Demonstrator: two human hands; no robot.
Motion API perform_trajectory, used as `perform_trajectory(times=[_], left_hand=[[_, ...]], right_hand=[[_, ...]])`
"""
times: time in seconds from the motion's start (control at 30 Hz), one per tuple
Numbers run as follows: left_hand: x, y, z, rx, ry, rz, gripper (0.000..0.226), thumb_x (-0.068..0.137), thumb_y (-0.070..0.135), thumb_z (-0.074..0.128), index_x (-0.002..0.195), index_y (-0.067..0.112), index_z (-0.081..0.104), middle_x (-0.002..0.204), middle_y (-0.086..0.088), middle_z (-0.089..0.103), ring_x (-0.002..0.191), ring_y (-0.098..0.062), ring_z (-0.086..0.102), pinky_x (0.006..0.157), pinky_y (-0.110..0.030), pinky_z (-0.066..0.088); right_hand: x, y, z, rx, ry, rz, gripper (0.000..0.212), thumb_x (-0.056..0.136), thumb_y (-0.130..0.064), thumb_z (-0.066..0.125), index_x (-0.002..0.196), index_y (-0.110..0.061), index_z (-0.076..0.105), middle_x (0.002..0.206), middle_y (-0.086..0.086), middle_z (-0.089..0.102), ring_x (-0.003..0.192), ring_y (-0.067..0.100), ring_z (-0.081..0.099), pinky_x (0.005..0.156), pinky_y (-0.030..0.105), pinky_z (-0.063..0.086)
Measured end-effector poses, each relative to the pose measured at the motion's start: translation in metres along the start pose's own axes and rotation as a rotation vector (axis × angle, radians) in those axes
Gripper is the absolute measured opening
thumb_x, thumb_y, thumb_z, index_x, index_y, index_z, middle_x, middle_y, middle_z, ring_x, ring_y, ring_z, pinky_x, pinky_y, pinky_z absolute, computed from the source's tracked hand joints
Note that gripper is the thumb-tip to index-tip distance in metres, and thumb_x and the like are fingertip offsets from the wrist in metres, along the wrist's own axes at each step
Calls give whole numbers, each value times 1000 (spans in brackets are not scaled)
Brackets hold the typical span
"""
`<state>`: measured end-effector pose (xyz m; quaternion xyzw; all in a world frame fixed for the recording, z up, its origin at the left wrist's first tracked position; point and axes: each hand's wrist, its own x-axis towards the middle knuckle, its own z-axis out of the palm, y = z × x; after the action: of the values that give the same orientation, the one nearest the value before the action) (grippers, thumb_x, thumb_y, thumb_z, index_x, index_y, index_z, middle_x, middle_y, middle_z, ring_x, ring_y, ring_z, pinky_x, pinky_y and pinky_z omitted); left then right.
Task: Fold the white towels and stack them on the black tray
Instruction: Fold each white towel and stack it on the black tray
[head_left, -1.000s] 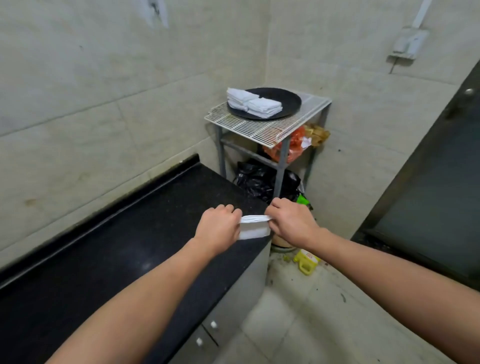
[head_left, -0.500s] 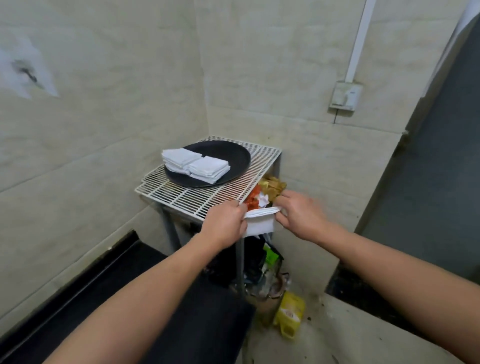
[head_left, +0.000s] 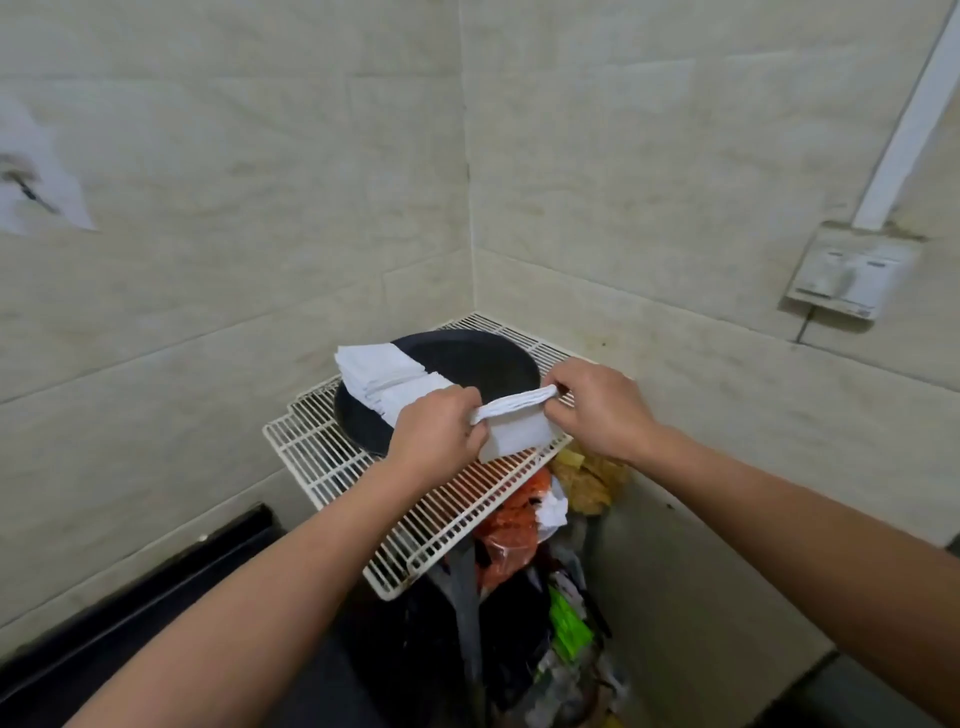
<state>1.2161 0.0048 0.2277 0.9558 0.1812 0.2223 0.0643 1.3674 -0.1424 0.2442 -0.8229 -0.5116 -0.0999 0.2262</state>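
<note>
Since a second ago, both hands have carried the folded towel (head_left: 519, 434) from the black worktop (head_left: 130, 623) to above the wire rack (head_left: 415, 519). The left hand (head_left: 436, 434) and right hand (head_left: 597, 410) each pinch one end of its top edge, so its long axis runs left to right. The black tray (head_left: 467, 358) lies just beyond; stacked towels (head_left: 384, 379) fill its left side beside the left hand, its far right is bare, and the rack's right edge is just below the towel.
</note>
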Motion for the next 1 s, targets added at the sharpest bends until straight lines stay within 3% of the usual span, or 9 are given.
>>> perform_trajectory(times=[0.1,0.17,0.27,0.47,0.6,0.7,0.83,1.0], left_hand=[[17,5,7,-138,30,-191,14,86,26,59,76,24,50,75,7,56,73,-15,52,60,-29,36],[20,5,10,-237,42,-316,17,83,24,62,70,24,50,70,6,58,70,-17,56,60,-33,44],[18,-3,12,-326,51,-479,8,82,21,66,77,17,61,74,2,63,71,-17,60,67,-41,53],[26,-35,14,-556,114,-713,7,84,13,69,87,15,63,85,-8,71,79,-27,69,72,-50,58],[46,-59,15,-631,196,-819,16,83,12,71,94,13,60,77,-16,67,69,-30,69,65,-52,59],[64,-74,14,-695,215,-885,20,85,9,70,99,9,56,65,-7,56,57,-26,65,62,-49,58],[79,-101,21,-709,178,-961,27,85,9,70,104,6,51,75,-18,64,57,-29,67,54,-38,55],[85,-131,42,-740,141,-1055,31,83,10,72,105,5,49,78,-17,66,52,-24,64,45,-30,50]], right_hand=[[35,26,8,140,-54,-49,12,86,-30,58,95,-25,65,89,-3,66,82,19,61,70,36,50],[53,34,17,229,-131,-68,8,86,-29,60,92,-25,65,79,-5,65,73,16,60,65,34,49],[73,35,36,404,-245,-76,3,87,-27,62,88,-26,64,70,-4,62,65,16,60,62,35,48],[117,22,78,674,-366,-33,9,91,-25,63,89,-16,63,77,8,67,73,26,64,71,42,53],[150,13,103,780,-374,54,8,92,-24,62,94,-16,64,84,8,70,82,27,67,79,46,55],[176,6,120,789,-372,131,9,91,-23,62,97,-18,64,89,5,69,87,23,67,80,41,54],[201,-4,144,670,-385,146,14,91,-23,61,103,-17,63,88,0,63,86,20,61,70,29,46],[203,-6,170,447,-424,93,33,93,-27,61,124,-15,57,106,2,62,97,21,61,81,31,49]])
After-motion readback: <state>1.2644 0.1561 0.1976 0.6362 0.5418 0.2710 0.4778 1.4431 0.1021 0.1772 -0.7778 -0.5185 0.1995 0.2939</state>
